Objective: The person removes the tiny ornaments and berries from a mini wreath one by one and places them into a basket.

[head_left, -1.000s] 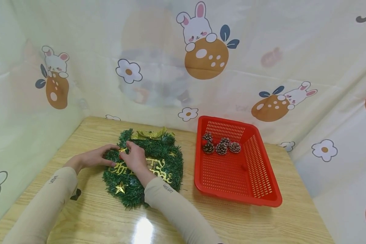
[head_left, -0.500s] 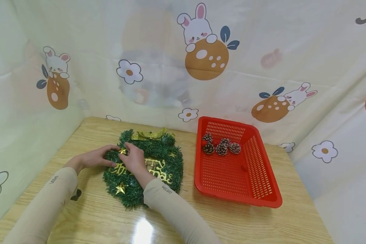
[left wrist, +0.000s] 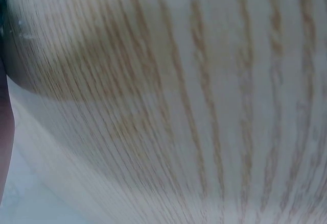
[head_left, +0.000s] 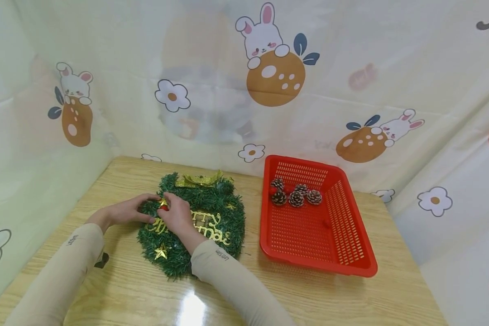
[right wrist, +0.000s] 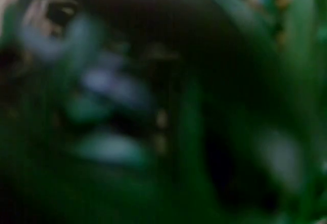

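A green tinsel wreath (head_left: pixel 236 217) lies on the table, with gold "Merry Christmas" lettering (head_left: pixel 213 234) across its middle. My left hand (head_left: pixel 128 210) holds the wreath's left side, thumb and fingers spread apart around the tinsel. My right hand (head_left: pixel 178 217) reaches over the lettering and pinches a small round red ornament (head_left: pixel 164 208) at the wreath's upper left, beside a gold star (head_left: pixel 163 202). Much of the ornament is hidden by the fingers. Another gold star (head_left: pixel 161 251) sits lower on the wreath, and a gold bow (head_left: pixel 199 180) tops it. The right wrist view is dark and blurred.
To the right stands a red plastic basket (head_left: pixel 358 226) with several pine cones (head_left: pixel 296 198) and some red bits at its far left corner. A printed curtain (head_left: pixel 212 127) hangs behind the wooden table (head_left: pixel 138 299). A small black object (head_left: pixel 102 260) shows beside the left sleeve.
My right fingers have shifted slightly at the wreath's upper left, and the red ornament shows more than half a second ago. The left hand, wreath and basket stay put.
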Demonstrator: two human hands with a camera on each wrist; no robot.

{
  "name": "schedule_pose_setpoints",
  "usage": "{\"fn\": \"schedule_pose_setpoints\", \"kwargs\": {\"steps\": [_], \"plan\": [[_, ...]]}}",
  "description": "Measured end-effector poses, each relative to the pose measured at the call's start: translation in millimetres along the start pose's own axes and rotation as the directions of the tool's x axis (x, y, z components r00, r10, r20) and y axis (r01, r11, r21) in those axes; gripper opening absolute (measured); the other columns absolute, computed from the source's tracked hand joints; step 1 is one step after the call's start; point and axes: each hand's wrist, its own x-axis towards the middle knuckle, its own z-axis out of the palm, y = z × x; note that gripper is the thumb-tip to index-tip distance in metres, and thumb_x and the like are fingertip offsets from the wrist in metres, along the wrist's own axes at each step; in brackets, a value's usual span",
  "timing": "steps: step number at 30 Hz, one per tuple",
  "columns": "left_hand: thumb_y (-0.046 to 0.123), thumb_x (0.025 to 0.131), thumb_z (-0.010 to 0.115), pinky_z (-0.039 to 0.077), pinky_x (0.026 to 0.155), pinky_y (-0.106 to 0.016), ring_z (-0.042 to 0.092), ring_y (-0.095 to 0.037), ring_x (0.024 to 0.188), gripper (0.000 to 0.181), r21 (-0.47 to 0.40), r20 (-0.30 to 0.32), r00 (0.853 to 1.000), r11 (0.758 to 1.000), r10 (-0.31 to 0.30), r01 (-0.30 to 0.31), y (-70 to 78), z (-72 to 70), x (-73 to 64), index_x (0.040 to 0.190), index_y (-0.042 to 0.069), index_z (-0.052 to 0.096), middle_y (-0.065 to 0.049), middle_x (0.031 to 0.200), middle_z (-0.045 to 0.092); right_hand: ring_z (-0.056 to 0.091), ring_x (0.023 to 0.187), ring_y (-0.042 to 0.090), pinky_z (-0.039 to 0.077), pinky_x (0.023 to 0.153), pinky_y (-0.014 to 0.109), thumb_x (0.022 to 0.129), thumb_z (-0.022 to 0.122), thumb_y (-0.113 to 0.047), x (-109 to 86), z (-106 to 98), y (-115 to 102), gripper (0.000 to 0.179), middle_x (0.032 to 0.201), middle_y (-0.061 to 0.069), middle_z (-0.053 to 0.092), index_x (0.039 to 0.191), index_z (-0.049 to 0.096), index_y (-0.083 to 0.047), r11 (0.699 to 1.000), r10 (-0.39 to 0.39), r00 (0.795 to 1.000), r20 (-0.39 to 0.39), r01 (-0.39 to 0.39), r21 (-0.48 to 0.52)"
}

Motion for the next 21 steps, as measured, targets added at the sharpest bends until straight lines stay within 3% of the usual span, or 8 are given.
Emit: {"fn": "schedule_pose_setpoints", "kwargs": {"steps": [11, 17, 21], "plan": [[0.029, 0.091, 0.071, 0.022, 0.107, -0.069, 0.018, -0.053, 0.139, 0.075, 0.0, -0.003, 1.0, 1.0, 0.002, -0.002, 0.5, 0.1, 1.1, 0.15, 0.005, 0.031, -0.024, 0.154, 0.026, 0.056, 0.12, 0.013, 0.044, 0.068, 0.023, 0.094, 0.067, -0.014, 3.5, -0.2, -2.7, 0.052, 0.138, 0.001, 0.057, 0.144, 0.05, -0.016, 0.998, -0.007, 1.0, 0.018, 0.008, -0.055], [0.03, 0.09, 0.072, 0.022, 0.108, -0.068, 0.019, -0.052, 0.14, 0.076, 0.005, -0.009, 1.0, 1.0, 0.0, 0.0, -1.0, -1.2, 2.2, 0.15, 0.005, 0.032, -0.023, 0.154, 0.026, 0.06, 0.112, 0.015, 0.046, 0.068, 0.023, 0.094, 0.068, -0.013, 7.7, 3.4, -3.0, 0.053, 0.136, 0.003, 0.058, 0.143, 0.051, -0.015, 0.995, -0.031, 1.0, 0.001, 0.031, -0.094], [0.029, 0.091, 0.071, 0.022, 0.108, -0.068, 0.018, -0.052, 0.14, 0.076, 0.009, -0.006, 1.0, 1.0, 0.005, -0.004, -0.4, -1.7, 0.8, 0.15, 0.004, 0.032, -0.023, 0.154, 0.026, 0.062, 0.098, 0.014, 0.045, 0.067, 0.023, 0.093, 0.068, -0.012, 10.3, 6.5, -3.1, 0.053, 0.137, 0.003, 0.057, 0.143, 0.051, -0.014, 0.991, -0.038, 0.999, -0.007, 0.037, -0.13]]}}
